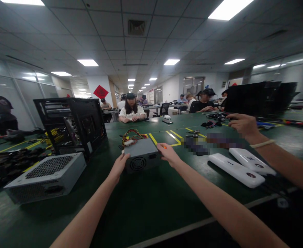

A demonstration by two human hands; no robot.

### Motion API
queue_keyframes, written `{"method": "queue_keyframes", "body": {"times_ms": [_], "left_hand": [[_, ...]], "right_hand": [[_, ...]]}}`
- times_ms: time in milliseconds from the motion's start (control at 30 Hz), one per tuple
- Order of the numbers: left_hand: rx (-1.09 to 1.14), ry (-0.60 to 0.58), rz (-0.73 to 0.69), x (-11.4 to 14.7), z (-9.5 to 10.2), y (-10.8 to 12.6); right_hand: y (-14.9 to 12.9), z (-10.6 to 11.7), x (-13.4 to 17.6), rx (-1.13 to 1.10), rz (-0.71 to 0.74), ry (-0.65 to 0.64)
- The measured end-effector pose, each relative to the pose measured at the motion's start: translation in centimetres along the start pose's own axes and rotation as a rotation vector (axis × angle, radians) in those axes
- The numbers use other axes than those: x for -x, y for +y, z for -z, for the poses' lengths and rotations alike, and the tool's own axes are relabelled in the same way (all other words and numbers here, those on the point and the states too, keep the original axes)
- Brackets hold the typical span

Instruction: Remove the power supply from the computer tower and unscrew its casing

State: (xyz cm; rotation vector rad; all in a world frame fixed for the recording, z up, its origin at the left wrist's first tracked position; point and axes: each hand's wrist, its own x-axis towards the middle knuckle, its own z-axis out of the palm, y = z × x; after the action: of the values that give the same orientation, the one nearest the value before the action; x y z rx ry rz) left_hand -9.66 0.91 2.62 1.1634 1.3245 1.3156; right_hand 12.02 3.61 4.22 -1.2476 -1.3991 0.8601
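Observation:
A grey computer power supply (140,148) is between my two hands, its fan grille and power socket facing me. My left hand (119,166) is closed on its left side, thumb near the top edge. My right hand (169,154) grips the right side, with a small orange item (164,147) showing at its fingers; what that is I cannot make out. Coloured cables (133,133) with white connectors bunch behind the unit. Whether its underside rests on the green table (146,203) is hard to tell.
An open black computer case (89,124) stands left, behind a second, larger power supply (48,175). White power banks (236,169) lie right, below a co-worker's hand (244,126). Dark cables (214,119) and a black monitor (251,98) are farther right. Another person (132,112) sits opposite.

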Motion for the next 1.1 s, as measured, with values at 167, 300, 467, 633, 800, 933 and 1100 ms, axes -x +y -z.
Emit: {"method": "queue_keyframes", "body": {"times_ms": [167, 300, 467, 633, 800, 933, 1100], "left_hand": [[0.049, -0.098, -0.093, -0.1, 0.8, 0.1], [0.116, -0.217, -0.276, -0.5, 2.0, 0.1], [0.134, -0.248, -0.349, -0.7, 3.1, 0.0], [0.144, -0.202, -0.338, -0.1, 3.5, -1.2], [0.011, -0.247, -0.154, 1.0, 4.2, -2.4], [-0.009, -0.414, -0.095, 1.6, 4.4, -1.4], [0.070, -0.298, -0.234, 1.7, 4.0, 0.3]], "right_hand": [[1.8, -2.2, -1.0, -0.130, 0.035, 0.034], [2.0, -1.7, 1.1, -0.192, 0.167, 0.050], [1.6, -2.0, 3.3, -0.193, 0.258, 0.082], [1.8, -2.9, 3.6, -0.237, 0.239, 0.101], [2.7, -2.7, 2.5, -0.307, 0.131, -0.037], [2.3, -1.9, 2.0, -0.360, 0.085, -0.285], [1.4, -1.6, 1.5, -0.402, 0.079, -0.338]]}}
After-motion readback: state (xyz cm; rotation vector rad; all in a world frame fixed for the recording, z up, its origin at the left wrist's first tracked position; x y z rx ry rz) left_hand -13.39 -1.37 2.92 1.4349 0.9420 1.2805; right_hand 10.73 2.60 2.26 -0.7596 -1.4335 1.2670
